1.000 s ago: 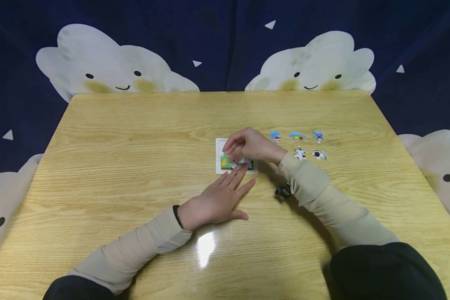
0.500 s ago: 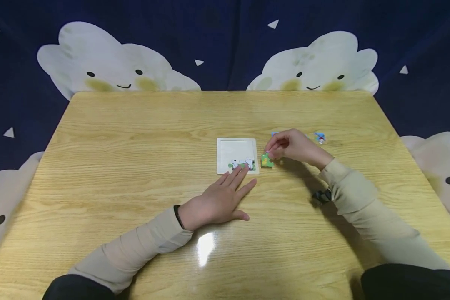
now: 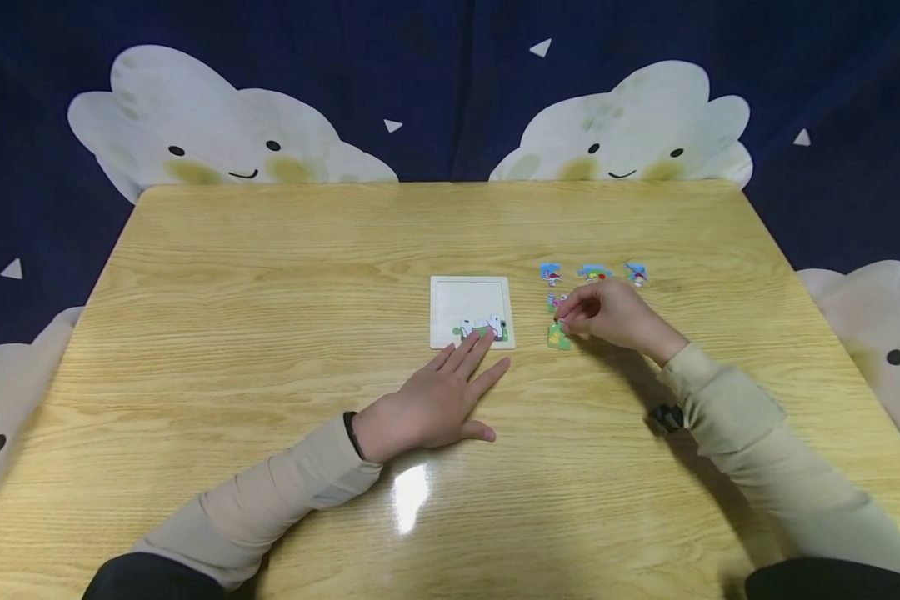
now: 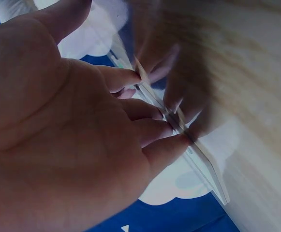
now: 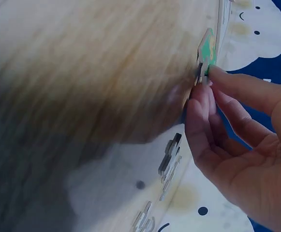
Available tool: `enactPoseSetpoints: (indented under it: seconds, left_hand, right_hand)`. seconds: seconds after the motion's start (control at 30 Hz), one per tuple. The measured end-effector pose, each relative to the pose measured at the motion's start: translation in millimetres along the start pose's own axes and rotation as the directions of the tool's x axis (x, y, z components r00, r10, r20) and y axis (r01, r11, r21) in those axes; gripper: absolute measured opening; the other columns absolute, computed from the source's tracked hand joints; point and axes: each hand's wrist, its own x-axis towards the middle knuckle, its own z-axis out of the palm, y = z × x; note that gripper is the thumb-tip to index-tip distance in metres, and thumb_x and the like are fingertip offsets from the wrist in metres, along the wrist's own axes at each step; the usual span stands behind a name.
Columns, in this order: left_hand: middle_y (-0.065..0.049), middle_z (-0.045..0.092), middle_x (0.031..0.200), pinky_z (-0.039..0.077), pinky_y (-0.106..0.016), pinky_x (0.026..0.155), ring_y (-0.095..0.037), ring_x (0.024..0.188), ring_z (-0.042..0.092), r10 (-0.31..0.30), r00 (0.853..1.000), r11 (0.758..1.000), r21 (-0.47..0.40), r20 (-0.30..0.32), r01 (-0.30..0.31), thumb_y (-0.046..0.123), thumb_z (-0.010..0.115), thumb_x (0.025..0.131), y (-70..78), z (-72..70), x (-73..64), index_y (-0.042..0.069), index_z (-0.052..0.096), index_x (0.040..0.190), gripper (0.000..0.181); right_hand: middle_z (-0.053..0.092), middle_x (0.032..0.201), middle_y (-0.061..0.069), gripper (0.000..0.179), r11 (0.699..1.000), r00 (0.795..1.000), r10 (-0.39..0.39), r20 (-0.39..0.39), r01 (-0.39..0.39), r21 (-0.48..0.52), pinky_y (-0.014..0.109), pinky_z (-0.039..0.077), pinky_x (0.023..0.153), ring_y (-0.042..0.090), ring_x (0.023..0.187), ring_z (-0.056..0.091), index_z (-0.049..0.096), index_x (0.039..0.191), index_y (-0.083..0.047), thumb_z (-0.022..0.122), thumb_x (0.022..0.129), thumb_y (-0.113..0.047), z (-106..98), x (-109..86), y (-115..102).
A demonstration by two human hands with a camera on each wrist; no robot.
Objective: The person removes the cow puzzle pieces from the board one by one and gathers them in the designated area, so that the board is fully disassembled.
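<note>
My right hand [image 3: 611, 315] pinches a green puzzle piece [image 3: 558, 337] with a yellow figure on it, right of the tray and close over the table. In the right wrist view the thumb and fingertips grip one edge of this piece [image 5: 207, 47]. My left hand [image 3: 435, 407] lies with fingers extended, fingertips over the front edge of the white square puzzle tray [image 3: 436, 310]. Joined puzzle pieces [image 3: 483, 327] with a white animal on green lie along the tray's lower right, partly covered by those fingertips. In the left wrist view the left fingertips [image 4: 167, 145] touch the tray's edge.
Three blue-topped puzzle pieces, including a left one [image 3: 550, 272] and a right one [image 3: 636, 273], form a row behind my right hand. A pinkish piece [image 3: 556, 301] lies just in front of them. The wooden table [image 3: 270, 275] ends at a cloud-patterned curtain [image 3: 217, 125].
My right hand has moved the green piece out of the tray's lower left corner, rightward to beside the loose pieces. My left hand has stayed in place.
</note>
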Motion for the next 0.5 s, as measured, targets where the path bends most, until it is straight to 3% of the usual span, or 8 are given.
enactPoseSetpoints:
  seconds: [0.3, 0.5]
  left_hand:
    - [-0.021, -0.006, 0.162, 0.012, -0.046, 0.118, -0.034, 0.149, -0.003, 0.009, 1.000, 1.000, 0.003, 0.002, -0.009, 0.056, 0.054, 0.094, 0.0, 0.5, 0.0, 0.011, 0.015, 0.158, 0.088]
    - [-0.021, -0.009, 0.161, 0.011, -0.046, 0.118, -0.033, 0.149, -0.005, 0.005, 1.000, 1.000, 0.021, 0.012, -0.005, 0.057, 0.053, 0.094, -0.6, 1.3, -0.2, 0.012, 0.013, 0.159, 0.089]
  right_hand:
    - [0.067, 0.075, -0.001, 0.005, 0.998, 0.999, -0.030, -0.026, 0.028, -0.056, 0.022, 0.047, 0.060, 0.013, 0.067, 0.059, 0.075, 0.086, -0.006, 0.078, 0.083, -0.004, 3.2, -2.8, -0.6]
    - [0.071, 0.081, 0.002, 0.006, 0.996, 0.996, -0.083, -0.022, 0.082, -0.047, 0.022, 0.049, 0.061, 0.013, 0.067, 0.061, 0.075, 0.087, -0.005, 0.078, 0.082, -0.002, 1.6, 2.3, -7.8]
